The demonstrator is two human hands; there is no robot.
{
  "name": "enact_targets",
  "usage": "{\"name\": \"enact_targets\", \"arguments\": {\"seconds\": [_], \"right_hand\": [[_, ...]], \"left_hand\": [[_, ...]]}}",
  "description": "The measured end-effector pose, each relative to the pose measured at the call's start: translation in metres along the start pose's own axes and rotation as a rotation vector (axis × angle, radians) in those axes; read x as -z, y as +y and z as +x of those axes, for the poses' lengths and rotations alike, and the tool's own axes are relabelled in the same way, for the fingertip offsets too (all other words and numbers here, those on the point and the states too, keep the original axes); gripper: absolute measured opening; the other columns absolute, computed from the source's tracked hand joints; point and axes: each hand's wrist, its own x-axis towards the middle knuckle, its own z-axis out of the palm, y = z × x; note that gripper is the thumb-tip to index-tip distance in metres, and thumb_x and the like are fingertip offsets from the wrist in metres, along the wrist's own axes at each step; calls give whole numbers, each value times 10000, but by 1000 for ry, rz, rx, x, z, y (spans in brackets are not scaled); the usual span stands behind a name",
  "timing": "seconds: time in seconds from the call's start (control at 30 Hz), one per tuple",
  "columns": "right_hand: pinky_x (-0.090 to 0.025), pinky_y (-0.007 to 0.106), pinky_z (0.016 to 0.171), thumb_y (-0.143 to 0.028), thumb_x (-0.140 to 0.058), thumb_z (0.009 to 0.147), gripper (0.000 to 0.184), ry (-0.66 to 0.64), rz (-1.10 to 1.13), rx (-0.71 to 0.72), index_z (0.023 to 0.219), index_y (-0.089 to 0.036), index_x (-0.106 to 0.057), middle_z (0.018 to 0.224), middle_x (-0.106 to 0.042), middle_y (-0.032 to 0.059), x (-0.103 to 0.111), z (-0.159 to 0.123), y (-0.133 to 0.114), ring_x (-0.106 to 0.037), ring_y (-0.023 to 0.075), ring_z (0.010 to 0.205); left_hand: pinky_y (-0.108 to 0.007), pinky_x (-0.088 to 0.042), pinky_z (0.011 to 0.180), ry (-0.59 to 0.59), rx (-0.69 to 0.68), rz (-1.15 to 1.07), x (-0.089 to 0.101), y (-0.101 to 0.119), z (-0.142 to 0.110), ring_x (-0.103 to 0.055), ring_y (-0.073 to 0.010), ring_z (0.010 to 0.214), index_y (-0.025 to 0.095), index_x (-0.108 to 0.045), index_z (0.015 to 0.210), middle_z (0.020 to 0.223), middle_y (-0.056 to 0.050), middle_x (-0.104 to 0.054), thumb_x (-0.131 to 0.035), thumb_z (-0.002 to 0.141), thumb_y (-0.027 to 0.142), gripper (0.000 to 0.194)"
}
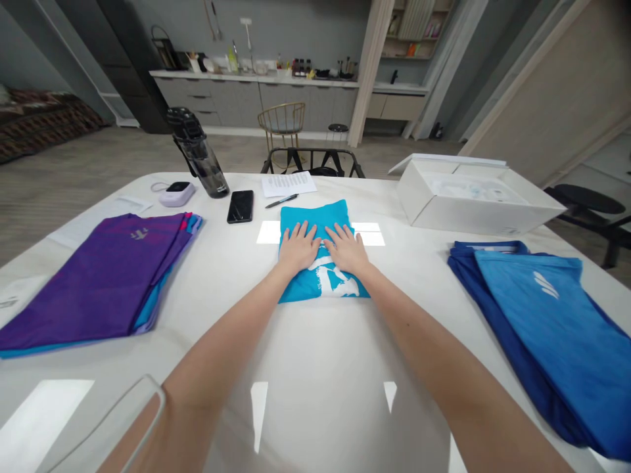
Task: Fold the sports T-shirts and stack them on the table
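Okay, both hands lie flat on a folded turquoise T-shirt (325,220), which sits around the middle of the white table (315,355), nearer the far edge, with white print showing at its near end. The left hand (299,248) is on the shirt's left half, the right hand (346,248) on its right half, just beside each other, not touching. All fingers (302,231) are open and extended, slightly spread, palm-down on the cloth; neither hand has hold of anything. Along the left edge is a folded purple shirt (98,282) over other layers, with pink and blue edges showing. Along the right edge, a folded light blue shirt (542,328) lies partly over a navy shirt (466,263). Along the far edge, left to right: a lilac device (177,194), a dark water bottle (200,157) standing upright, a black smartphone (240,206) lying flat, a black pen (282,200) just in front of a printed sheet (288,184). An open white box (473,197) sits at the far right corner.
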Motion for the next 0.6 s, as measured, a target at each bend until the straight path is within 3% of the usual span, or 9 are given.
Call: {"name": "enact_targets", "arguments": {"seconds": [0.13,0.23,0.4,0.6], "right_hand": [[-161,638,1202,-576,-209,1050,613,-3,-12,-26,1602,-322,-291,1687,-202,30,2,0,4,-156,290,1544],[-161,626,1206,-571,-214,1050,606,21,-12,-23,1601,-330,-292,1687,-203,22,1,0,3,-163,285,1543],[-171,626,1203,-574,-235,1047,603,23,15,-19,1596,-333,-298,1683,-219,28,2,-1,2,-174,284,1540],[-175,640,1191,-426,-250,1072,521,190,-24,-29,1506,-224,-454,1647,-308,108,14,-25,-15,-222,283,1519]], "left_hand": [[-526,-165,1251,-11,-81,-20,9,6,-13,-268,-269,1527,213,-444,1533,1636,-74,-346,-208,1052,474,596],[-536,-192,1242,-4,-123,-19,12,18,-44,-306,-258,1511,235,-466,1515,1613,-73,-391,-207,1058,446,566],[-533,-183,1243,18,-63,-4,8,31,-88,-243,-256,1537,311,-408,1549,1651,-37,-320,-192,1049,511,580],[-532,-161,1247,37,-59,11,6,32,-91,-226,-246,1543,330,-417,1539,1659,-26,-303,-208,1040,528,576]]}}
